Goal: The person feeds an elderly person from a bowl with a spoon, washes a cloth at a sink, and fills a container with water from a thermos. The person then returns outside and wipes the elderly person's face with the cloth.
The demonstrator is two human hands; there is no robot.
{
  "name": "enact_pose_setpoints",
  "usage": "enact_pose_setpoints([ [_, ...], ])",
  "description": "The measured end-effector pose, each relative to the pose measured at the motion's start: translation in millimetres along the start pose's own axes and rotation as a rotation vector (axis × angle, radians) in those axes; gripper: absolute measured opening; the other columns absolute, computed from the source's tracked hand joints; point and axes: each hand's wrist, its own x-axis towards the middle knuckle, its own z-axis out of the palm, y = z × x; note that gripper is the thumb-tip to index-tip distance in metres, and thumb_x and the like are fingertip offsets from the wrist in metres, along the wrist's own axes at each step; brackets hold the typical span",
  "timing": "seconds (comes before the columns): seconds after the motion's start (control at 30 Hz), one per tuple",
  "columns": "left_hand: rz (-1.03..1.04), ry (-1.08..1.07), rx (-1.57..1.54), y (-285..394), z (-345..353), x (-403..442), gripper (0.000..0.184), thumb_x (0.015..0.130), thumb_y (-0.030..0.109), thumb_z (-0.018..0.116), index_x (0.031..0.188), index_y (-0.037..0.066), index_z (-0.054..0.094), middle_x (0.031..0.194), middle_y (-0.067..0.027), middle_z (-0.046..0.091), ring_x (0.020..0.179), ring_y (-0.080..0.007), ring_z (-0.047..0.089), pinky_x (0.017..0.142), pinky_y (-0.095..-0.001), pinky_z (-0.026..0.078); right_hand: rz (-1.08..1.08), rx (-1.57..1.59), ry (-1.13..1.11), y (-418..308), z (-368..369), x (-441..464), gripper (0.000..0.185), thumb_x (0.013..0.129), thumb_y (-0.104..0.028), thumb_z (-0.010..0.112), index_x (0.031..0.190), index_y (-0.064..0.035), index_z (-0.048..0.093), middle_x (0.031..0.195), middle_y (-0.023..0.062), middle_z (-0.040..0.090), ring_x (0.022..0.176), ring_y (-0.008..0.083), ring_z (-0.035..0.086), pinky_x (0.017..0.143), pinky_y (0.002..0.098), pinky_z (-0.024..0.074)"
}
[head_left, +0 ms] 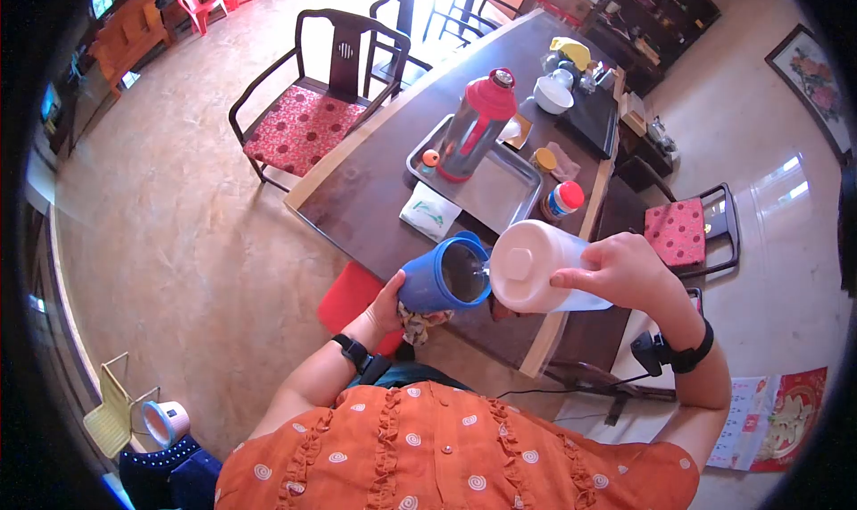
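My left hand (pixel 386 304) is closed around the side of a blue plastic cup (pixel 423 284), which leans with its mouth toward the right. My right hand (pixel 625 273) grips a white translucent pitcher (pixel 528 258) tipped onto its side, its lidded end close to the cup's rim. A thin stream of clear liquid runs between the two, and the inside of the cup looks dark and wet. Beneath the cup, a patterned cloth (pixel 418 324) is partly visible near my left hand.
On the long dark table lie a metal tray (pixel 491 193), a red and grey thermos (pixel 478 126), a tissue packet (pixel 429 212) and a red-lidded jar (pixel 563 199). A white bowl (pixel 553 96) stands farther back. A red stool (pixel 346 297) is below the table edge; a cushioned chair (pixel 312 121) stands left.
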Motion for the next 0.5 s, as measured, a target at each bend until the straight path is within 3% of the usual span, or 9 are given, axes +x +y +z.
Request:
enact_pose_setpoints([
  [0.07,0.002,0.004,-0.002,-1,5,5,0.091,0.082,0.067,0.055,0.146,0.009,0.028,0.142,-0.0196,0.042,0.124,-0.0392,0.048,0.098,-0.0552,0.046,0.005,0.003,-0.003,5,0,1,0.070,0.080,-0.070,0.054,0.063,-0.0041,0.069,0.061,0.0173,0.062,0.066,0.0339,0.066,0.064,0.0420,0.0521],
  [0.13,0.024,0.105,0.012,-3,12,10,0.092,0.080,0.068,0.057,0.144,0.006,0.031,0.131,-0.0226,0.051,0.112,-0.0391,0.057,0.088,-0.0508,0.051,0.011,0.008,-0.005,10,2,1,0.070,0.080,-0.070,0.054,0.063,-0.0040,0.069,0.061,0.0175,0.062,0.066,0.0340,0.066,0.064,0.0420,0.0521],
  [0.33,0.023,0.118,0.048,-4,8,29,0.092,0.081,0.068,0.055,0.144,0.007,0.031,0.133,-0.0228,0.051,0.114,-0.0400,0.056,0.090,-0.0517,0.050,0.037,0.125,-0.005,44,17,11,0.067,0.079,-0.067,0.059,0.062,-0.0030,0.068,0.059,0.0183,0.060,0.062,0.0312,0.065,0.061,0.0400,0.0504],
  [0.4,0.020,0.060,0.026,-1,5,37,0.091,0.082,0.068,0.054,0.145,0.007,0.031,0.134,-0.0221,0.050,0.115,-0.0394,0.056,0.092,-0.0518,0.049,0.072,0.456,0.044,70,35,15,0.060,0.080,-0.061,0.064,0.062,-0.0030,0.066,0.054,0.0095,0.058,0.052,0.0206,0.058,0.054,0.0340,0.0457],
  [0.43,0.020,-0.002,-0.001,1,3,41,0.090,0.083,0.067,0.054,0.145,0.007,0.031,0.135,-0.0213,0.050,0.117,-0.0388,0.055,0.093,-0.0519,0.049,0.067,0.460,0.046,84,46,20,0.060,0.080,-0.061,0.064,0.062,-0.0030,0.066,0.054,0.0095,0.058,0.052,0.0206,0.058,0.054,0.0340,0.0457],
  [0.5,0.075,0.050,0.012,7,14,53,0.089,0.083,0.067,0.052,0.145,0.007,0.031,0.135,-0.0204,0.050,0.118,-0.0379,0.055,0.094,-0.0517,0.048,0.071,0.853,-0.015,111,71,32,0.049,0.082,-0.050,0.068,0.066,-0.0042,0.065,0.058,-0.0014,0.056,0.054,0.0099,0.050,0.051,0.0272,0.0390],
])
